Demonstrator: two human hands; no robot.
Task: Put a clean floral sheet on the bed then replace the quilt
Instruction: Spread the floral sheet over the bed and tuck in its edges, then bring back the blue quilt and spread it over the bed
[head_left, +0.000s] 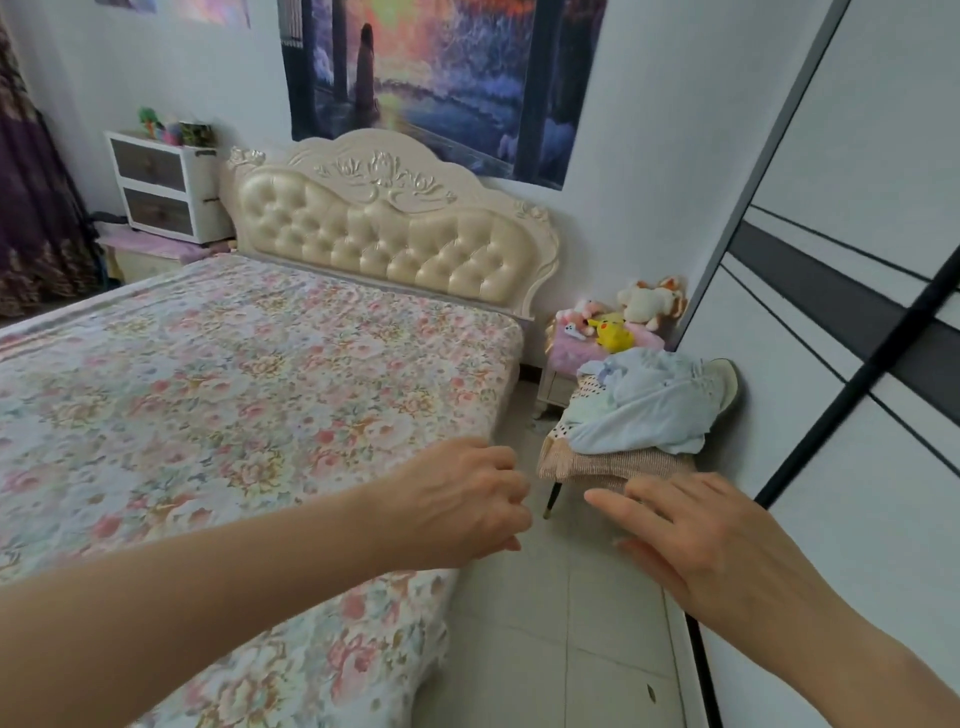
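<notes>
With the pink-and-cream floral sheet (249, 395) already flat on the bed, take your loosely curled empty left hand (462, 499) and open right hand (691, 540) to the pale-blue bundle (649, 410) on the stool, probably the quilt, gripping it wide.

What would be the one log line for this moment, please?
floral sheet: spread on bed | left hand: empty | right hand: open | bedding pile: on stool
</notes>
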